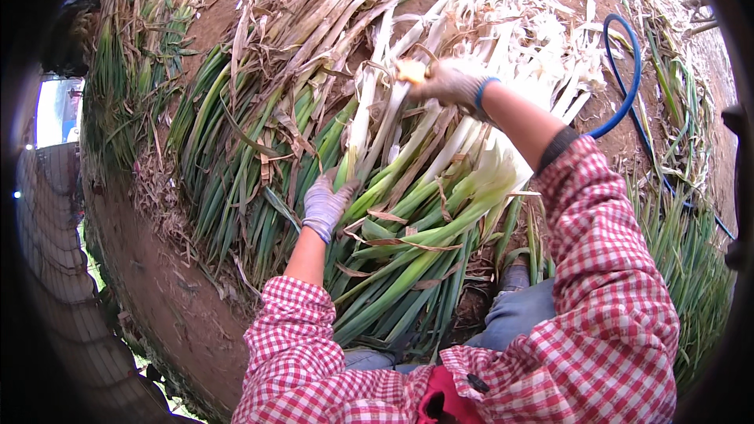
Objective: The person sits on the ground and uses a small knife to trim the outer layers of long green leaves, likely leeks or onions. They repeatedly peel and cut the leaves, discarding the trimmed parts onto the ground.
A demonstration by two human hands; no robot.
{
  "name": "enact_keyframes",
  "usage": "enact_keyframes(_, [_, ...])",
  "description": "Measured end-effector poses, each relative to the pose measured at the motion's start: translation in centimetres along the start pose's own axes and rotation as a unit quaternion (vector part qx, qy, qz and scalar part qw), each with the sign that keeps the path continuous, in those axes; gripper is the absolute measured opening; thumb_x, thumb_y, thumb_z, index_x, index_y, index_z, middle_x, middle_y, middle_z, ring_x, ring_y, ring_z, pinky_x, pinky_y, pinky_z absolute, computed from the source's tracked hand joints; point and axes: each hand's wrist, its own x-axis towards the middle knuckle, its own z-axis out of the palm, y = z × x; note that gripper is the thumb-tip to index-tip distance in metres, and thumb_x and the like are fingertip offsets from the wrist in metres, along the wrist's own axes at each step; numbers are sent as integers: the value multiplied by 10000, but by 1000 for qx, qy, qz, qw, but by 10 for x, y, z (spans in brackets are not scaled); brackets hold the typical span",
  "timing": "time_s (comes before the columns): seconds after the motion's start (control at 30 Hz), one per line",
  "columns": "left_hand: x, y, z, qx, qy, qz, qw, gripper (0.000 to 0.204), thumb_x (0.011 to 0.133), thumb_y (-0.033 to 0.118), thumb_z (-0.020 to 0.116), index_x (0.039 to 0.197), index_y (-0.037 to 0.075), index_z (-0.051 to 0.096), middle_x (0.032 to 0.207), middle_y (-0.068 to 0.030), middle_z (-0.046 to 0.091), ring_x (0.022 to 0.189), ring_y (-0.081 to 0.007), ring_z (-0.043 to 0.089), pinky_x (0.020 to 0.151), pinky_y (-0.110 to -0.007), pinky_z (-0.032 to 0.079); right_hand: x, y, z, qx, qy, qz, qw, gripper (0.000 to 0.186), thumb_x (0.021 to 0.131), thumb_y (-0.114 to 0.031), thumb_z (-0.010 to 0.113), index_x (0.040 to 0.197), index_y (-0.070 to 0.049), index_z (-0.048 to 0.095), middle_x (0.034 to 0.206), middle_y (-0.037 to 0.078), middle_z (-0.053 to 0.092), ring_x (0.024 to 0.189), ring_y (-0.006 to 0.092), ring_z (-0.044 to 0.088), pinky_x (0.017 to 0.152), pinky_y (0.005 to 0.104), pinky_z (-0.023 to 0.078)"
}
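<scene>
Long leeks [424, 228] lie heaped in front of me, green leaves toward me and pale stalks pointing away. My left hand [327, 204], in a pale knit glove, is closed around the green part of one leek [359, 129], whose white stalk slants up and away. My right hand [454, 85], gloved with a blue cuff, is closed on a small yellow-orange object [411, 71] beside the white stalks. That object is blurred, and I cannot make out its kind. A blue hose [631, 88] runs in behind my right forearm.
Stripped white leek skins [542, 55] pile up beyond my right hand. Leeks with dry brown leaves [267, 102] lie to the left, and more green leaves [667, 255] at the right. Bare soil [169, 283] shows at the lower left. My bent knee [518, 316] is close below.
</scene>
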Motion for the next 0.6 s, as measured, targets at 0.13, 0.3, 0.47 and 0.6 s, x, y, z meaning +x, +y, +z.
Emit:
enact_keyframes(0.13, [2, 17, -25, -90, 2, -57, 994, 682, 889, 422, 720, 1309, -85, 542, 1156, -191, 669, 1008, -219, 626, 923, -318, 479, -85, -31, 24, 52, -196, 28, 979, 458, 804, -482, 700, 1018, -76, 699, 710, 38, 637, 556, 106, 578, 497, 272, 473])
enact_keyframes(0.3, [18, 13, -27, -37, 27, -59, 997, 547, 929, 393, 622, 1276, -29, 597, 1175, -222, 669, 1061, -309, 635, 959, -349, 460, -106, -35, 51, -46, -223, -120, 966, 620, 774, -527, 681, 1092, 4, 669, 926, 178, 696, 861, 284, 671, 795, 396, 512])
enact_keyframes(0.47, [25, -4, -17, -42, 29, -44, 998, 571, 929, 403, 617, 1293, -35, 580, 1193, -244, 656, 1097, -334, 627, 973, -353, 454, -73, -14, 57, 7, -142, -64, 988, 498, 765, -528, 692, 889, -46, 717, 647, 52, 621, 582, 164, 610, 560, 325, 489])
enact_keyframes(0.6, [7, -1, -7, -52, 16, -31, 998, 507, 940, 387, 614, 1252, -12, 600, 1124, -238, 673, 1026, -331, 643, 922, -364, 472, -52, -12, 27, 37, -65, -34, 997, 557, 729, -567, 705, 846, -22, 710, 630, 73, 621, 541, 193, 593, 533, 347, 475])
